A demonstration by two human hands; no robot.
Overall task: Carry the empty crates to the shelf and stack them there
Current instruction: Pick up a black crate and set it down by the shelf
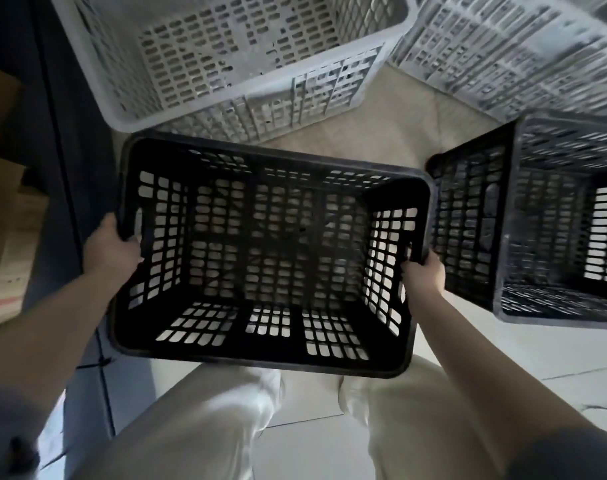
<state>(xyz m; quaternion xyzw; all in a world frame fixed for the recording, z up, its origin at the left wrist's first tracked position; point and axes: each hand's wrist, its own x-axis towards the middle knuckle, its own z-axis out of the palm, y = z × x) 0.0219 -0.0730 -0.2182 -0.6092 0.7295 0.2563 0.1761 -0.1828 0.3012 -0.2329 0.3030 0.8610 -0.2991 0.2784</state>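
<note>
Black crate [271, 251] is gripped at its side rims by both closed hands, left hand [111, 247] and right hand [423, 275].

Both bare forearms reach forward and down. The left hand [112, 244] curls its fingers over a rim — thumb outside — while the right hand [424, 276] grips likewise, fingers hooked inward, wrists roughly level.
</note>
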